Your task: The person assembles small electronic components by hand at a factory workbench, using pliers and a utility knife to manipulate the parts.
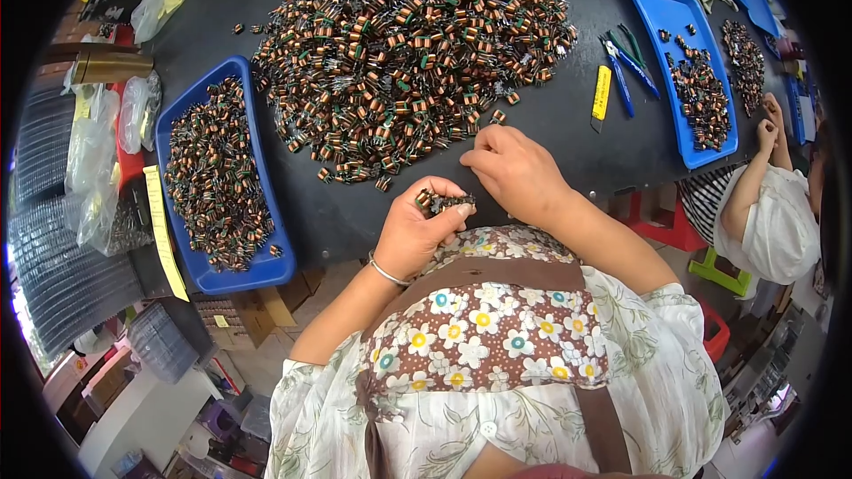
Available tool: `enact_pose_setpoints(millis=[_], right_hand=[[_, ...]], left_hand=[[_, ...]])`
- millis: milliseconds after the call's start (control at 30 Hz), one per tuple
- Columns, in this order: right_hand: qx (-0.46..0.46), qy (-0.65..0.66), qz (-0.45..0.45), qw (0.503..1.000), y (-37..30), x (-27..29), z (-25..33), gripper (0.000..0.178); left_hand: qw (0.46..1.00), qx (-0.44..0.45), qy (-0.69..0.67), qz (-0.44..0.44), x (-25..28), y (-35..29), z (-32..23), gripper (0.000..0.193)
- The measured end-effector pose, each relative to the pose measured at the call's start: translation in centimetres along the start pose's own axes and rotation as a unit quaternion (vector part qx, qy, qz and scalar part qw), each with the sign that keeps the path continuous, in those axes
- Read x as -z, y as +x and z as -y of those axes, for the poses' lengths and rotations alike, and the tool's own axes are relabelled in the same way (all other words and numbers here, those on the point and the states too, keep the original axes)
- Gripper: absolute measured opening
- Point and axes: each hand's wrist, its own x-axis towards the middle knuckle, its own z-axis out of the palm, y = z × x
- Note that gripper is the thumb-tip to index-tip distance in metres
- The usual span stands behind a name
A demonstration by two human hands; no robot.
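Note:
A large heap of small copper-wound coils point(417, 53) with dark cores and wire legs covers the far middle of the black table. Close to my body, my left hand point(417, 229) is closed around several of these coils point(438, 203), which show between thumb and fingers. Just right of it, at the heap's near edge, my right hand point(524, 173) is held low over the table with its fingers curled together. Whatever its fingertips pinch, if anything, is too small or hidden to make out. A couple of loose coils point(499, 116) lie just beyond the right hand.
A blue tray point(282, 253) full of coils stands at the left; another blue tray point(688, 155) holds fewer at the right. Between heap and right tray lie a yellow utility knife point(602, 93) and pliers point(621, 80). Another person's hands point(770, 124) are at the far right.

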Motion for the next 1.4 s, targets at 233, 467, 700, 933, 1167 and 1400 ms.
enact_pose_setpoints(millis=[233, 467, 700, 933, 1167, 1400], right_hand=[[-0.075, 0.135, -0.036, 0.987, 0.0, 0.5, -0.8, 0.019], [-0.226, 0.407, 0.044, 0.884, 0.2, 1.2, -1.4, 0.019], [-0.221, 0.432, 0.072, 0.871, 0.9, 1.6, -1.8, 0.016], [0.0, 0.124, -0.068, 0.99, 2.2, 2.9, -3.0, 0.013], [-0.092, 0.013, -0.021, 0.995, 1.6, 2.5, -3.6, 0.017], [-0.205, 0.382, 0.095, 0.896, 0.3, 3.0, -0.8, 0.012]], left_hand=[[0.97, 0.052, -0.152, 0.184, 0.5, -0.1, -0.1, 0.016], [0.953, 0.064, -0.202, 0.215, 0.7, 1.8, 0.2, 0.047], [0.955, 0.135, -0.186, 0.186, 1.3, 3.4, -0.3, 0.017], [0.947, 0.156, -0.217, 0.179, 0.9, 3.8, -0.7, 0.023], [0.96, 0.153, -0.195, 0.131, 1.0, 3.7, -0.5, 0.021], [0.987, 0.097, -0.118, 0.049, -0.7, 3.8, -0.7, 0.018]])
